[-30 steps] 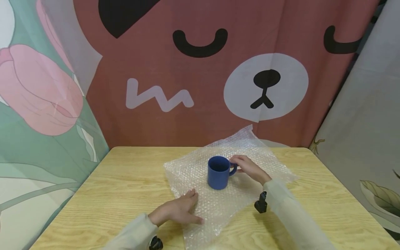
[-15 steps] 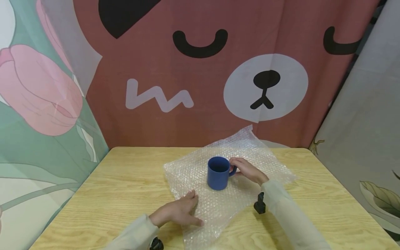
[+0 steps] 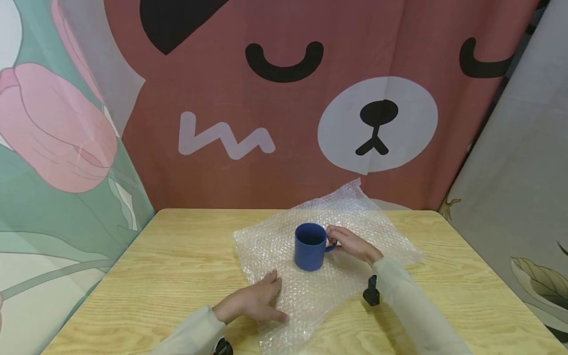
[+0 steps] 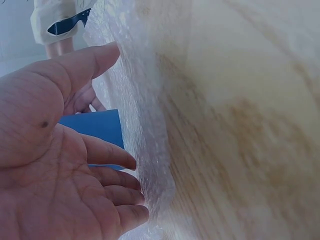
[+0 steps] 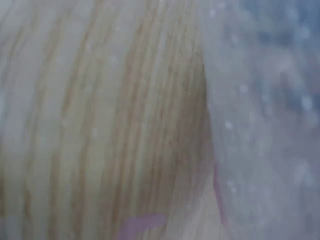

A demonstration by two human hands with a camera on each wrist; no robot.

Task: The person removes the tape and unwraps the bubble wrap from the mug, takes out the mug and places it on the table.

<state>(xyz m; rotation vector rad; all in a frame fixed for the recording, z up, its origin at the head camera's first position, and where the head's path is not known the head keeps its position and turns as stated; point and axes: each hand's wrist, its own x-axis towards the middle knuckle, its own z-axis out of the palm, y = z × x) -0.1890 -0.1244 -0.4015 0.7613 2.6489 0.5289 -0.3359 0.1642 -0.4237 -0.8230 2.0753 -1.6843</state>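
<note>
A blue mug stands upright on a sheet of bubble wrap, its mouth facing up. My right hand holds the mug's handle from the right, with the fingertips partly covering it. At the sheet's near left edge, my left hand lies with fingers extended and thumb apart, touching the wrap. In the left wrist view the palm of the left hand shows, the mug partly hidden behind the fingers. The right wrist view is blurred, with bubble wrap along its right side.
The wrap lies on a light wood-grain table, one far corner rising at the back edge. A brown curtain with a bear face hangs behind the table. Patterned cloths flank both sides. Black wrist devices sit at the sleeves.
The mug's handle has turned slightly toward me, and my right hand has shifted a little lower with it. My left hand stays in place.
</note>
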